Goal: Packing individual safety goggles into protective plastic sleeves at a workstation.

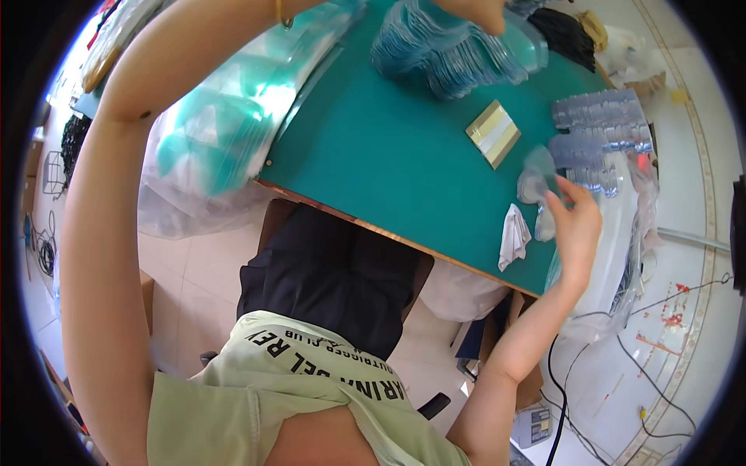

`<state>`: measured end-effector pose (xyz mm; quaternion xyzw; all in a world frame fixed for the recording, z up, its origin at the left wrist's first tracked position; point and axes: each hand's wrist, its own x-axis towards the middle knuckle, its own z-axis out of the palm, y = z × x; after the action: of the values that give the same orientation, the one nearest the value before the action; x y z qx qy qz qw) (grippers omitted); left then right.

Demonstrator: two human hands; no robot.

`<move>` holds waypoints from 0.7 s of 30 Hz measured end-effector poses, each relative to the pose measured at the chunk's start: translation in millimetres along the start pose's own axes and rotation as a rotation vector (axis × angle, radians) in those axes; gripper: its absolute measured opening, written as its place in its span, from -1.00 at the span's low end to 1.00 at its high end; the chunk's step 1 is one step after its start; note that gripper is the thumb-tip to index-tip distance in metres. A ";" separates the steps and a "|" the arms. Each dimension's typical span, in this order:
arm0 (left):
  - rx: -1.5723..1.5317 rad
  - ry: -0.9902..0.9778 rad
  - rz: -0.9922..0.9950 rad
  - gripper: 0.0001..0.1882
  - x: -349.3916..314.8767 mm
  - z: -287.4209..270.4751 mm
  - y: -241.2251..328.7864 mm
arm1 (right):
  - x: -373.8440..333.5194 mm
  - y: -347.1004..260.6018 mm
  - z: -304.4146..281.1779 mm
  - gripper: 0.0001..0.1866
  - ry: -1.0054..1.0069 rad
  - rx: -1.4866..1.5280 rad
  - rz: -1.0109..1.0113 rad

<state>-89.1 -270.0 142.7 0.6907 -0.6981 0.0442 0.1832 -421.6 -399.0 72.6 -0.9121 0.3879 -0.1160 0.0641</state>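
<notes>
My left arm reaches far across the green tabletop point(373, 155). My left hand point(475, 11) is partly cut off by the upper edge, over a long row of nested clear, blue-tinted plastic pieces point(451, 58); its fingers do not show well enough to read. On the right, my right hand point(576, 221) pinches a thin, clear, rounded plastic piece point(536, 172) between thumb and fingers, slightly blurred. Just beyond it stand stacks of similar clear plastic pieces point(594, 116). A crumpled white cloth or tissue point(514, 237) lies left of my right hand.
A flat block with a pale shiny strip point(494, 135) lies mid-table. Large clear plastic bags point(214, 132) with green-looking contents crowd the left side. Dark cloth point(561, 37) sits at the far right corner. Black cables point(556, 396) run over the floor at right.
</notes>
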 end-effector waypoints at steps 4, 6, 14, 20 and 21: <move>0.070 0.199 0.024 -0.65 -17.2 2.4 4.7 | -22.2 -73.4 45.4 -0.63 -0.056 0.235 -0.315; 0.069 0.489 0.109 -0.62 -47.5 11.7 3.7 | -29.4 -115.9 80.9 -0.64 -0.078 0.325 -0.435; -0.469 0.123 -0.268 -0.47 -175.9 75.7 59.9 | -56.4 -38.1 77.7 -0.77 0.297 0.345 0.147; -0.349 0.045 -0.320 -0.27 -210.3 121.0 63.1 | -72.2 18.3 88.4 -0.78 0.159 0.108 0.130; -0.349 0.044 -0.328 -0.27 -211.3 121.6 62.7 | -70.5 16.3 91.5 -0.78 0.153 0.110 0.125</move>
<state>-178.7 -105.2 -25.2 0.7517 -0.5695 -0.0924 0.3195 -456.4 -356.8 -30.4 -0.8698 0.4408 -0.2021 0.0914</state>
